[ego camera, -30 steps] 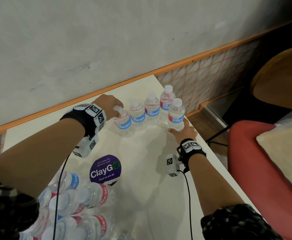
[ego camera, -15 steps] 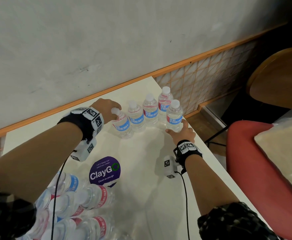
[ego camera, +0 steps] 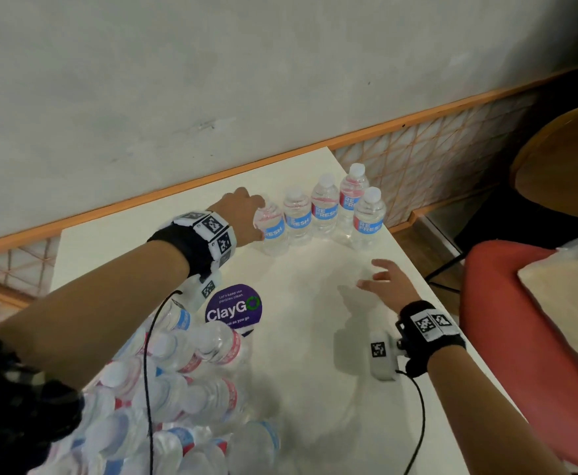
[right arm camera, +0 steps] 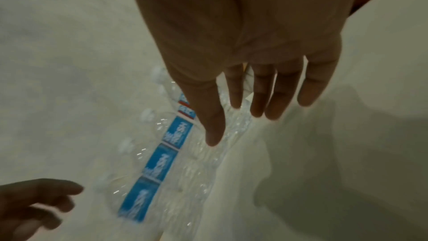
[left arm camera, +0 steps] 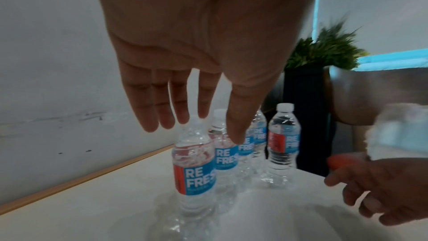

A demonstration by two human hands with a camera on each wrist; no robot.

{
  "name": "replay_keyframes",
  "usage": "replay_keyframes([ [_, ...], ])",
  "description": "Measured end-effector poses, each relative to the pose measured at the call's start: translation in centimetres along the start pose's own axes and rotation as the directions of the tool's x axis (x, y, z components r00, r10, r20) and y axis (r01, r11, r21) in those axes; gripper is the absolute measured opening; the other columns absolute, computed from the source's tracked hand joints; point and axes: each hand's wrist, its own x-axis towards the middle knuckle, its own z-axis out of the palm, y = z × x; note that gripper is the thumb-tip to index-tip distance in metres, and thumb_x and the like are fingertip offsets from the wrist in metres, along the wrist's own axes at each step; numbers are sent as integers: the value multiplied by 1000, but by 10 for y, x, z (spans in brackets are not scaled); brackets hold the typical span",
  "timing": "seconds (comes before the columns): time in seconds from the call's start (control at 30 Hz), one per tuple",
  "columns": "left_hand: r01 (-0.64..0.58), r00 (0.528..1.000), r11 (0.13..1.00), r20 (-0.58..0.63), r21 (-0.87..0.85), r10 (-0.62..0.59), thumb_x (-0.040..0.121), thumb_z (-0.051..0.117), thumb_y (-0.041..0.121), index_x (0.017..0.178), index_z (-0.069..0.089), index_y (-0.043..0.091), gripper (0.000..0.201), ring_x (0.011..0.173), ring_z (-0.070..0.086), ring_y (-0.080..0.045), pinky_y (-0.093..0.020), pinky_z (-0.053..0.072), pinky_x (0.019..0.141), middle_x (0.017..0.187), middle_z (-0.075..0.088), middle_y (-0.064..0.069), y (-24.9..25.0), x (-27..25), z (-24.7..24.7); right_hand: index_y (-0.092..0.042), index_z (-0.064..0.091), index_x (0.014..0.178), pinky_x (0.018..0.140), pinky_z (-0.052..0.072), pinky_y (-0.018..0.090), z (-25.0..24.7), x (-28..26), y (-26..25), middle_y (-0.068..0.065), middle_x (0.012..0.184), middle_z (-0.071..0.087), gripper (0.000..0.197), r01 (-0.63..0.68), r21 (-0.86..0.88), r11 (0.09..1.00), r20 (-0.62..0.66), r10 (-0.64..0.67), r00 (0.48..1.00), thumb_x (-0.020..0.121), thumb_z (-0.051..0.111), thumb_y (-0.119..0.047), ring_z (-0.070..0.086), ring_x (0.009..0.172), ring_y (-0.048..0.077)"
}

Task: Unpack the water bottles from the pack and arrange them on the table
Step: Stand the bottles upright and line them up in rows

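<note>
Several clear water bottles with blue and red labels stand in a row at the far right of the white table (ego camera: pixel 315 337). My left hand (ego camera: pixel 243 214) hovers over the leftmost bottle (ego camera: pixel 273 231), fingers straight and hanging by its cap in the left wrist view (left arm camera: pixel 197 129); that bottle (left arm camera: pixel 194 169) stands upright. My right hand (ego camera: pixel 380 279) is open and empty, a hand's width nearer me than the front right bottle (ego camera: pixel 369 221). In the right wrist view the right hand (right arm camera: pixel 243 120) is spread above the row (right arm camera: pixel 157 168). The pack (ego camera: pixel 178 389) of lying bottles fills the near left.
A purple ClayGo sticker (ego camera: pixel 233 310) lies between the pack and the row. The table's right edge runs close to the standing bottles. A red chair (ego camera: pixel 520 320) and a wooden chair (ego camera: pixel 561 166) stand to the right. The wall backs the table.
My right hand let go of the front right bottle and drew back toward me. My left hand released the top of the leftmost bottle, which went from tilted to upright.
</note>
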Motion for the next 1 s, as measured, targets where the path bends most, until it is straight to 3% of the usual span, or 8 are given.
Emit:
replay_keyframes([
  [0.13, -86, 988, 995, 133, 40, 80, 85, 63, 42, 130, 48, 19, 53, 114, 51, -25, -36, 43, 96, 126, 51, -6, 6, -45, 6, -15, 60, 118, 66, 42, 21, 6, -62, -2, 9, 98, 63, 43, 68, -5, 998, 157, -66, 985, 78, 75, -18, 57, 85, 16],
  [0.4, -291, 934, 956, 221, 23, 279, 87, 62, 43, 131, 48, 19, 52, 113, 52, -21, -30, 41, 92, 128, 54, -2, 1, -144, 11, -23, 61, 108, 78, 45, 28, 39, -184, -10, 12, 100, 65, 27, 95, 136, 986, 178, -119, 977, 83, 70, -19, 60, 88, 16],
  [0.53, -377, 903, 926, 236, 38, 358, 85, 64, 43, 126, 52, 21, 49, 97, 50, -16, -28, 41, 82, 122, 57, 0, -4, -186, 22, -23, 62, 105, 80, 45, 30, 66, -229, -7, 5, 94, 62, 22, 73, 216, 974, 155, -108, 982, 84, 69, -20, 58, 85, 15],
  [0.7, -481, 852, 871, 287, 100, 437, 83, 66, 42, 118, 57, 18, 44, 104, 55, -20, -33, 47, 88, 116, 59, 1, 0, -219, 44, -20, 61, 110, 81, 47, 31, 100, -265, -9, 4, 97, 61, 25, 64, 229, 971, 142, -98, 985, 86, 65, -18, 56, 89, 14],
  [0.8, -535, 814, 835, 345, 130, 468, 82, 67, 42, 97, 61, 14, 32, 84, 58, -20, -27, 45, 66, 88, 62, 1, 0, -234, 55, -21, 60, 114, 83, 46, 31, 116, -279, -13, 2, 104, 61, 28, 104, 155, 982, 147, -127, 981, 87, 64, -20, 55, 95, 14],
  [0.87, -570, 792, 806, 368, 161, 487, 81, 67, 46, 94, 62, 14, 35, 74, 55, -18, -23, 37, 53, 73, 57, 3, -2, -242, 62, -25, 61, 112, 83, 43, 26, 124, -285, -14, 2, 114, 60, 28, 147, 86, 985, 172, -160, 972, 85, 65, -18, 54, 99, 13],
  [0.93, -595, 778, 777, 386, 205, 495, 77, 69, 52, 102, 63, 14, 46, 75, 54, -17, -22, 32, 50, 82, 62, 0, -4, -249, 67, -31, 60, 110, 86, 45, 26, 131, -290, -12, 0, 117, 60, 34, 172, 15, 985, 219, -171, 961, 80, 71, -20, 55, 106, 14],
  [1.0, -614, 769, 744, 413, 263, 489, 73, 71, 55, 112, 60, 15, 56, 85, 56, -19, -24, 34, 54, 101, 64, -3, -7, -256, 71, -29, 55, 119, 90, 46, 29, 139, -294, -8, -1, 121, 58, 51, 204, -114, 972, 237, -173, 956, 74, 77, -21, 54, 111, 17],
])
